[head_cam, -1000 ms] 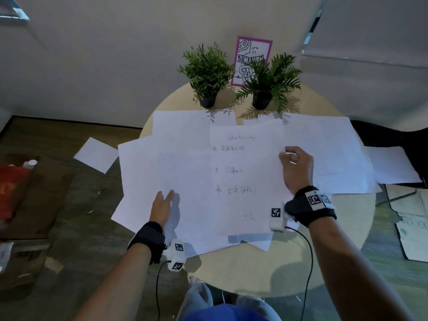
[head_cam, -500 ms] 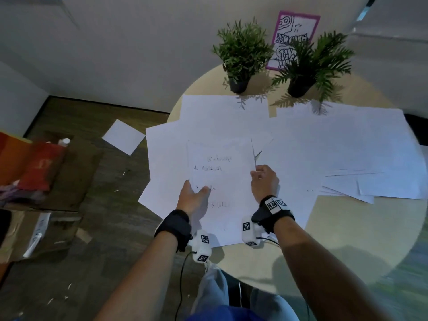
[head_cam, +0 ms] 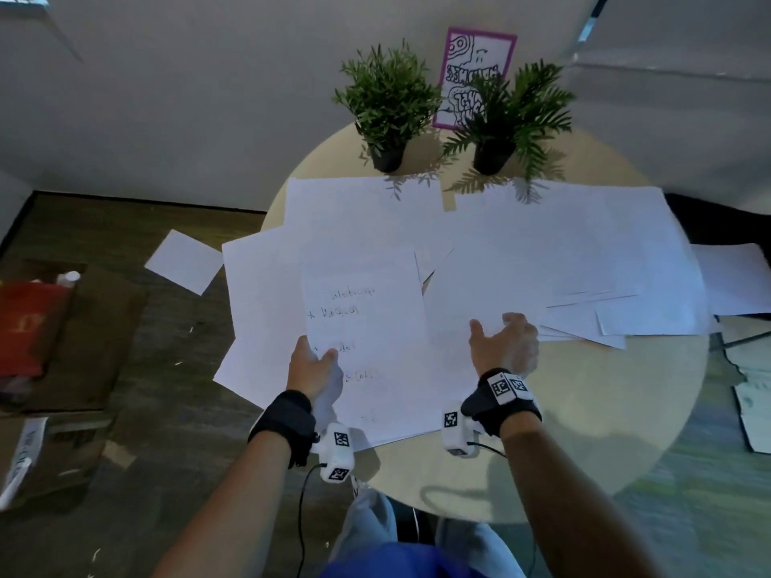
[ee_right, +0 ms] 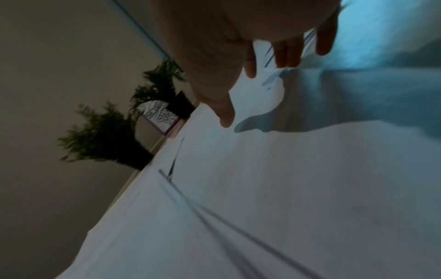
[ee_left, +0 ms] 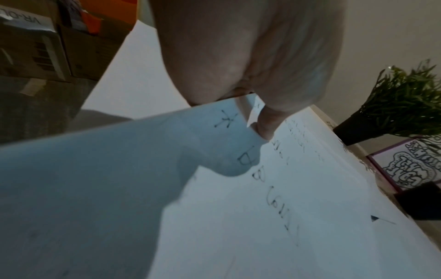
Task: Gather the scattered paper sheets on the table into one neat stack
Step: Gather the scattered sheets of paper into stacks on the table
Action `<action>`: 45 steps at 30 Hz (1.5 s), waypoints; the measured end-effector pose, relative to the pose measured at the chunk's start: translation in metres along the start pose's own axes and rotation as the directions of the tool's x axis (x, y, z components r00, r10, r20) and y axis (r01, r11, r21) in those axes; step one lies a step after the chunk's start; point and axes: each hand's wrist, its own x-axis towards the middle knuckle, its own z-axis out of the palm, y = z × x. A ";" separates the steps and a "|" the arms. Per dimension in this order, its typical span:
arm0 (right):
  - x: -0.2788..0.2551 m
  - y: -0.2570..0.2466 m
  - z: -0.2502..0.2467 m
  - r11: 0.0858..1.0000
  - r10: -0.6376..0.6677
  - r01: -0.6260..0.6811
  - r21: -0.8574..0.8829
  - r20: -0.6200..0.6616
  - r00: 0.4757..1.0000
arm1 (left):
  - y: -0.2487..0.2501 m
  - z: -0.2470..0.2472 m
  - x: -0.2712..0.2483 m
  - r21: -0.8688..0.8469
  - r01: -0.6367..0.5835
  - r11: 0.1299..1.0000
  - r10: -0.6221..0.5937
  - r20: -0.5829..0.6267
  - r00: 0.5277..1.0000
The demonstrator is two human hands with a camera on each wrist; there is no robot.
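One sheet in the left hand, the next one waiting at the right

Our left hand (head_cam: 311, 369) pinches the written sheet (head_cam: 367, 323) at its left edge, thumb on top, above the scattered sheets (head_cam: 563, 244) on the table (head_cam: 605, 431). Our right hand (head_cam: 507, 346) hovers with fingers spread and holds nothing; its grip is just over a blank sheet (the nearest one). To do this well, we think we should slide that sheet flat under the held one and match the corners before lifting.

Dim room: plain grey wall (head_cam: 167, 98), dark wood-plank floor (head_cam: 137, 473), round beige table (head_cam: 563, 431), brown cardboard boxes (head_cam: 83, 348) left.
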 end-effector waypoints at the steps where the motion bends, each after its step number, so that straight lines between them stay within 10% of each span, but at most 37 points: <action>1: 0.002 0.007 -0.005 0.998 0.065 -0.065 -0.002 -0.015 0.998 | -0.001 0.001 0.001 0.002 0.007 1.000 -0.007 -0.002 1.000; 24: 0.025 0.011 -0.036 0.900 0.333 -0.366 0.236 0.168 0.928 | -0.012 0.004 0.013 -0.001 -0.009 1.000 0.009 -0.029 1.000; 33: 0.025 0.005 -0.062 0.940 0.028 0.024 0.341 -0.145 0.989 | -0.011 0.003 0.011 -0.004 -0.011 1.000 0.011 -0.013 1.000; 38: 0.027 -0.023 -0.097 0.819 -0.223 0.349 0.456 -0.308 0.925 | -0.003 0.003 0.002 -0.047 0.028 0.999 -0.028 0.003 1.000; 45: 0.013 -0.062 -0.133 0.680 -0.520 0.540 0.497 -0.193 0.832 | -0.034 0.004 0.031 -0.246 0.192 0.950 -0.167 0.118 0.979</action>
